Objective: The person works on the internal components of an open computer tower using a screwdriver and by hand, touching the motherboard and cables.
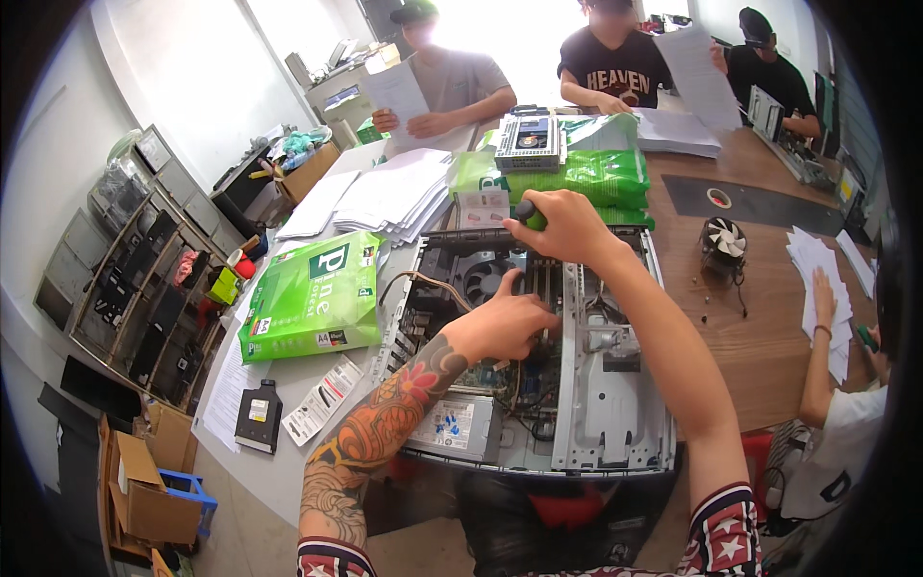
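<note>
An opened desktop computer case (615, 409) lies on its side at the table's near edge, with its insides facing up. My right hand (569, 229) is closed round the dark green and black handle of a screwdriver (531, 215) at the far edge of the case; its tip is hidden. Inside the case, my left hand (511, 322) reaches beside a black cooling fan (484, 281). Its index finger is stretched toward the fan and the thumb is apart; nothing shows in it. A silver power supply (450, 423) sits in the near left corner, and loose cables (540, 389) lie beside it.
Left of the case are a green paper pack (312, 300), an optical drive (258, 416) and paper stacks (394, 192). A drive unit (530, 142) sits on green packs beyond. A CPU cooler (723, 240) stands right. Several people work around the table; one hand (824, 300) rests on papers.
</note>
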Action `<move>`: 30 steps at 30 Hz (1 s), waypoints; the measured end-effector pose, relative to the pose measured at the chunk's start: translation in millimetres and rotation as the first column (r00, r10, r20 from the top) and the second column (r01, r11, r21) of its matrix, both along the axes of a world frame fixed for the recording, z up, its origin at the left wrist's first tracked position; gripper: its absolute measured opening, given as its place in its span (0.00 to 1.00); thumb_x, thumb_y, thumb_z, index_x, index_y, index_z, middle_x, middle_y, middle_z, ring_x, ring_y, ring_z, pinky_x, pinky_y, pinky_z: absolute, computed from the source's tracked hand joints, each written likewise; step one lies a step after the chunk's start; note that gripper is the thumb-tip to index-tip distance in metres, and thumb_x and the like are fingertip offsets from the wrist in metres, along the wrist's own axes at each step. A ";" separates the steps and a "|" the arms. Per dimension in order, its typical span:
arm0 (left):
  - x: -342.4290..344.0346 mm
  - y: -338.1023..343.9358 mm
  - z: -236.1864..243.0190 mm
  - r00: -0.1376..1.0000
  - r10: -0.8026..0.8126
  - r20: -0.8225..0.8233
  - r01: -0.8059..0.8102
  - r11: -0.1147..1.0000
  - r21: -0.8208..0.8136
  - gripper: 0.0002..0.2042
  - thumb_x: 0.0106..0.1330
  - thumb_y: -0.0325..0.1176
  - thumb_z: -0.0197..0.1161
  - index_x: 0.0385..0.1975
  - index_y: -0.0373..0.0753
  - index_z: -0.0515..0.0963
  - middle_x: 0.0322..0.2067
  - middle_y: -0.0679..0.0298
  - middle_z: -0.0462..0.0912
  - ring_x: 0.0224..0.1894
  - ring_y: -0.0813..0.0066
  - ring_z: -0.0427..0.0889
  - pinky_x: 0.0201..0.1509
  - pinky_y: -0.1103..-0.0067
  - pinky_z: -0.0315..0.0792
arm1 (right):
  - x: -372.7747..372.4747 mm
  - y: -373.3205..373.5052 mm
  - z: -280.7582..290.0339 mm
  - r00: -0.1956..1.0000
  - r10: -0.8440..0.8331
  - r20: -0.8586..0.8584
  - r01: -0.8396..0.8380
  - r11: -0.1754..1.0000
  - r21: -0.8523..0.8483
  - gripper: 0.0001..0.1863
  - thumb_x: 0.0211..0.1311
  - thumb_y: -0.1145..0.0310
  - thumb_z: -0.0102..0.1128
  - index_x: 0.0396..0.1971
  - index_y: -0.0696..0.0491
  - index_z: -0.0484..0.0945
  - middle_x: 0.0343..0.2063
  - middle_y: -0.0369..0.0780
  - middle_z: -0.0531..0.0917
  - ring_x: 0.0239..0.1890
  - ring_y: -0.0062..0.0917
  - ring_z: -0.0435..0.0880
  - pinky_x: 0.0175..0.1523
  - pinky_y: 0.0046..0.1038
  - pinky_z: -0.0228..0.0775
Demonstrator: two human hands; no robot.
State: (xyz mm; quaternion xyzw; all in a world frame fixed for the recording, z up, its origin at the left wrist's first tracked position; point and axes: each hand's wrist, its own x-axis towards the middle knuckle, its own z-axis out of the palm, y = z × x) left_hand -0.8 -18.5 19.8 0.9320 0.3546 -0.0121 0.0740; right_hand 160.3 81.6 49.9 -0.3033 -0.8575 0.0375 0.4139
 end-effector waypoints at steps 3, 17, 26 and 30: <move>0.4 -0.8 -0.9 1.000 0.002 -0.019 -0.002 1.000 -0.012 0.16 0.55 0.28 0.65 0.45 0.43 0.81 0.45 0.62 0.83 0.56 0.63 0.79 0.74 0.42 0.41 | -0.9 1.6 -2.1 1.000 0.009 -0.002 -0.009 1.000 0.004 0.21 0.59 0.52 0.68 0.28 0.59 0.80 0.23 0.50 0.83 0.30 0.48 0.84 0.37 0.41 0.75; 6.3 -3.2 -5.4 1.000 0.012 -0.022 -0.009 0.994 0.112 0.11 0.60 0.38 0.66 0.39 0.42 0.83 0.36 0.63 0.84 0.47 0.63 0.83 0.71 0.42 0.47 | 0.5 1.5 -1.2 0.999 -0.003 0.046 0.005 0.999 -0.034 0.23 0.61 0.49 0.64 0.31 0.59 0.80 0.24 0.50 0.84 0.31 0.48 0.85 0.40 0.43 0.76; 6.7 -0.9 -8.8 1.000 0.009 -0.014 -0.007 0.987 0.160 0.09 0.61 0.39 0.65 0.33 0.41 0.83 0.33 0.63 0.84 0.45 0.64 0.84 0.69 0.42 0.50 | 0.1 -1.4 1.4 0.999 0.008 0.044 -0.006 0.999 -0.038 0.23 0.61 0.49 0.63 0.31 0.58 0.80 0.24 0.50 0.85 0.31 0.47 0.85 0.41 0.43 0.76; 4.7 -0.5 -9.2 0.999 0.018 -0.038 -0.012 0.987 0.159 0.09 0.61 0.39 0.64 0.33 0.41 0.84 0.33 0.64 0.84 0.45 0.64 0.84 0.69 0.42 0.50 | -1.6 -3.3 2.3 0.998 0.003 0.063 0.000 0.999 -0.044 0.22 0.61 0.49 0.64 0.32 0.58 0.81 0.25 0.50 0.85 0.32 0.47 0.85 0.42 0.43 0.76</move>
